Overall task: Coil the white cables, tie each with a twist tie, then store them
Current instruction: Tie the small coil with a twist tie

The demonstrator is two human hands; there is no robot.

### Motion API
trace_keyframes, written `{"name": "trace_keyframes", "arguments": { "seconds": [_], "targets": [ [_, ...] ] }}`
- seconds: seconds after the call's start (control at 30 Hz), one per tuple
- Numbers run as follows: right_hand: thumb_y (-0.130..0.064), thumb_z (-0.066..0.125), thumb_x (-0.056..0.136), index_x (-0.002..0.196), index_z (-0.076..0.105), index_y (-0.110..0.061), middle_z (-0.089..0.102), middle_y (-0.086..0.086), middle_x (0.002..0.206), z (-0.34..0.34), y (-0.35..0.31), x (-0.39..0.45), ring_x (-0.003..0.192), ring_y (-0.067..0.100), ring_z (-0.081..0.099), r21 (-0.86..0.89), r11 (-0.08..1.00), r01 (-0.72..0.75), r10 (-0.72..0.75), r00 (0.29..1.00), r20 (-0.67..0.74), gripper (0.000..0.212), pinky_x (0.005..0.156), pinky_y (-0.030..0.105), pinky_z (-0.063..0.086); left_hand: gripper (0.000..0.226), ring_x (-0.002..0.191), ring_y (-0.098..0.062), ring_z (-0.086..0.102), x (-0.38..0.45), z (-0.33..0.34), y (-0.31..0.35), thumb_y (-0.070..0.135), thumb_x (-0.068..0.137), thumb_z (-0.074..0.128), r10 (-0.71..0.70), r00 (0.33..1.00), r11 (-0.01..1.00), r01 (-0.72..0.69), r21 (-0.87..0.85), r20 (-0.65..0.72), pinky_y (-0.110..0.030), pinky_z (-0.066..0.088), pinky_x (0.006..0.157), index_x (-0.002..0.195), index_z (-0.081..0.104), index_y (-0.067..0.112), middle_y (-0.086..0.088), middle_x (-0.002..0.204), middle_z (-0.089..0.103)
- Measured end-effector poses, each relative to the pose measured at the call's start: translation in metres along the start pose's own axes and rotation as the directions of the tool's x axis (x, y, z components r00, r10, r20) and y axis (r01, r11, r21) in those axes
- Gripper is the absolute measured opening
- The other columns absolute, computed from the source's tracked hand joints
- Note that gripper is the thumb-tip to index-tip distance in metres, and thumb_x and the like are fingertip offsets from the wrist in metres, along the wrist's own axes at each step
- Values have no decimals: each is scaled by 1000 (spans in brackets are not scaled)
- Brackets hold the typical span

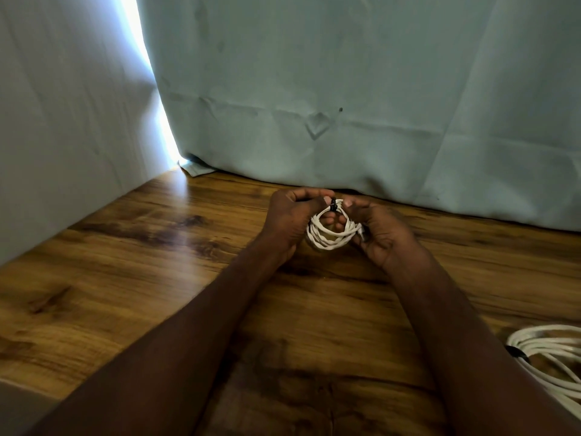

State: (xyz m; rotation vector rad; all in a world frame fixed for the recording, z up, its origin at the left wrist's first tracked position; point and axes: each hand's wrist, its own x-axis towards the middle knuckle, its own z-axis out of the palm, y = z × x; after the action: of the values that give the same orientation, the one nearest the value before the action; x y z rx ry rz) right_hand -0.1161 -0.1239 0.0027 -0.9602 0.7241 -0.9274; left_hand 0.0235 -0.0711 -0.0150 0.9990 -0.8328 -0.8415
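At mid-frame above the tabletop [125, 278], my left hand [290, 220] and right hand [382, 231] grip the small coiled white cable [330, 236], pinching its black twist tie [333, 205], while a larger tied coil [553, 357] waits lower right, unstored.

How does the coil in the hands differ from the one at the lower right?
The held coil is small, tightly wound and lifted off the table, gripped by the left hand and right hand. The lower-right coil is larger, looser, lying flat and cropped by the frame. Both are white with a black tie.
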Motion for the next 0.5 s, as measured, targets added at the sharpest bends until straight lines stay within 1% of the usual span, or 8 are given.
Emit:
{"name": "trace_keyframes", "arguments": {
  "seconds": [0.03,0.07,0.13,0.23,0.3,0.37,0.43,0.5],
  "targets": [
    [2,58,97,101,69,4,73,16,85,-1,-1,-1,61,21,73,10,1000,-15,15,1000,19,12,56,30,63,10,73,-26,75,-1,0,0,-3,91,71,-2,1000,1000,2,0,5,-32,65,70,98,77,0,-22,92,78],
    [1,56,98,93,68,1,74,13,78,-1,-2,-2,58,19,72,32,999,-33,31,999,42,13,56,29,62,10,74,-26,75,0,-1,1,-2,91,71,-3,1000,1000,3,3,8,-31,64,69,98,77,0,-21,93,78],
    [1,53,100,88,66,-2,73,11,71,-2,-2,-2,55,18,71,47,997,-55,52,996,77,18,53,28,61,12,76,-25,76,-1,-1,1,-2,91,71,-8,1000,1000,7,11,15,-30,63,68,101,77,-1,-21,94,78],
    [1,56,99,92,67,-2,74,12,74,0,-2,-1,55,19,72,17,1000,-26,25,999,47,13,51,28,60,13,78,-26,76,-1,0,0,-2,91,70,-13,1000,1000,13,18,10,-31,63,68,103,76,-2,-21,95,78],
    [-1,60,97,99,69,-2,75,13,84,2,-2,1,62,18,73,-41,999,12,-10,999,37,9,57,28,62,12,81,-27,76,0,0,-1,-2,91,70,-5,1000,1000,5,8,0,-33,62,72,101,76,-1,-21,95,78],
    [0,61,95,108,70,0,75,14,88,5,-3,0,66,17,73,-100,994,36,-31,998,53,16,61,27,63,12,82,-29,76,3,-1,0,-2,91,70,-10,1000,1000,10,-18,-11,-36,63,76,101,76,0,-22,96,77],
    [4,60,96,113,70,3,75,13,86,5,-2,1,63,16,72,-152,986,63,-54,997,59,20,59,24,61,11,76,-29,75,5,-3,2,-3,91,69,-26,1000,998,25,-51,-14,-34,64,71,100,75,-2,-23,94,77],
    [6,61,94,115,69,5,75,15,86,5,0,2,62,17,72,-179,980,89,-83,996,42,22,58,25,61,9,71,-28,74,5,-3,3,-5,91,69,-41,999,997,40,-71,-5,-32,64,66,99,74,-2,-23,92,77]
  ]
}}
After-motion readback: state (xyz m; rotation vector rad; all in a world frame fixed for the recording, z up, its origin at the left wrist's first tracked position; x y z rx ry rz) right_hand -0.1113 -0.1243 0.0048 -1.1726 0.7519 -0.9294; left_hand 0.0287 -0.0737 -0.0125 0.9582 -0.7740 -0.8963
